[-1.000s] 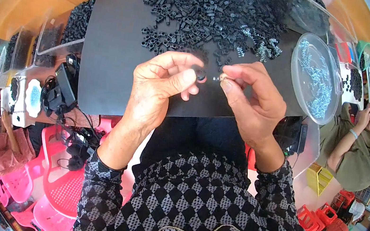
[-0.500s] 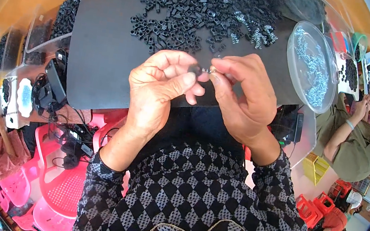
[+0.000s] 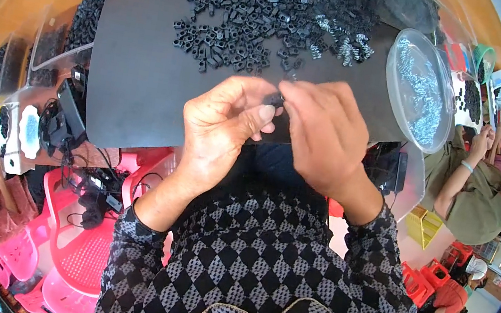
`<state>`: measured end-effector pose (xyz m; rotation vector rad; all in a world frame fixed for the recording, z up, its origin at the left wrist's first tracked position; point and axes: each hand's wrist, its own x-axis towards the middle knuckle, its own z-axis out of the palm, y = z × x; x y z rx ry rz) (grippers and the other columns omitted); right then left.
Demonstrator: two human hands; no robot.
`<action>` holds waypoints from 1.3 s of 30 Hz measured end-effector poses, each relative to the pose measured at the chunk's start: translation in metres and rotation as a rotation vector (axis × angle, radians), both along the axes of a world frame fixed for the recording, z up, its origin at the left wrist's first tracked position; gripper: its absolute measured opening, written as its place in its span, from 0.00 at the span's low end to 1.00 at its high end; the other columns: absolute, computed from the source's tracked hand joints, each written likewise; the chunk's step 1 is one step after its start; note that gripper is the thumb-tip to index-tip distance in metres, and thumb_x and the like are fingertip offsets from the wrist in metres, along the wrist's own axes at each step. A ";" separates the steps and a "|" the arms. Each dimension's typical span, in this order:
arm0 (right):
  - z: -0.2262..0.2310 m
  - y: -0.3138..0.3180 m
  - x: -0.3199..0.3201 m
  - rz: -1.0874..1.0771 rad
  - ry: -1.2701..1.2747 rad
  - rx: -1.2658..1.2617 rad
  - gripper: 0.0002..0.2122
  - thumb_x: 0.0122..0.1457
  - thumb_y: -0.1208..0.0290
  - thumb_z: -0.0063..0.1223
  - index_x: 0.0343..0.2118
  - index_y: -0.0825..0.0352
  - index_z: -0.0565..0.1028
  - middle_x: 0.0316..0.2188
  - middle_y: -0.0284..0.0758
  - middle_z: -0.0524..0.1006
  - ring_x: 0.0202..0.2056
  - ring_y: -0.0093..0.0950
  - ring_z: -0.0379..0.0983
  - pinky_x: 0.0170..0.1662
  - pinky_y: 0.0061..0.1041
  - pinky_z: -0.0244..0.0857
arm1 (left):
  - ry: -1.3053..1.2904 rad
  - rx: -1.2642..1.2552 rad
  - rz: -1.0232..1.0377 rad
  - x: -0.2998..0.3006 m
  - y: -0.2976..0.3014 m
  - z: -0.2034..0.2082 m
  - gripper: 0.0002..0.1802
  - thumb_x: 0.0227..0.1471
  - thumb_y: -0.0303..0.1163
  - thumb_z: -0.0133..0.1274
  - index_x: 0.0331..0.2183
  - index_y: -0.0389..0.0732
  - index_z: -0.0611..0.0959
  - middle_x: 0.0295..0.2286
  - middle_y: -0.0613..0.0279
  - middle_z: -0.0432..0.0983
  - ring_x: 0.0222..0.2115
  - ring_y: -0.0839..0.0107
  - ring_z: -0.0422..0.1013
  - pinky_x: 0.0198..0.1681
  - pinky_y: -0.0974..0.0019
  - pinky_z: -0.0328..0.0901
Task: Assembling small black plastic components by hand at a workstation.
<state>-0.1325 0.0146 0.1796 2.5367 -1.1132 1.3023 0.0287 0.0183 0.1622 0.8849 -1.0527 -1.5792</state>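
Note:
Between the thumb and fingers of my left hand [image 3: 212, 128] is a small black plastic part [image 3: 273, 100]. My right hand [image 3: 328, 132] meets it from the other side, its thumb and forefinger pinched at the part's right end. Whatever those right fingertips hold is hidden. Both hands are over the near edge of the dark table [image 3: 139, 75]. Beyond them spreads a large heap of similar black plastic parts [image 3: 238, 19], with a few loose metal springs [image 3: 352, 50] on its right side.
A round clear tub [image 3: 392, 80] of small springs stands to the right. Clear bins with black parts [image 3: 86, 18] and a tangle of cables [image 3: 54, 127] lie left. Pink chairs [image 3: 80, 254] are at lower left. A co-worker in olive clothing [image 3: 474, 196] sits at right.
My right hand has turned over more and closed in on the black part. The spring end seen between the hands before is now hidden. My left hand has shifted slightly right.

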 end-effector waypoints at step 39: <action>-0.020 -0.027 -0.027 -0.191 0.066 0.197 0.08 0.42 0.78 0.59 0.28 0.64 0.76 0.23 0.33 0.71 0.28 0.33 0.67 0.30 0.30 0.63 | 0.061 0.008 0.113 0.007 0.006 -0.017 0.10 0.48 0.21 0.56 0.35 0.31 0.78 0.29 0.53 0.78 0.22 0.76 0.71 0.25 0.77 0.66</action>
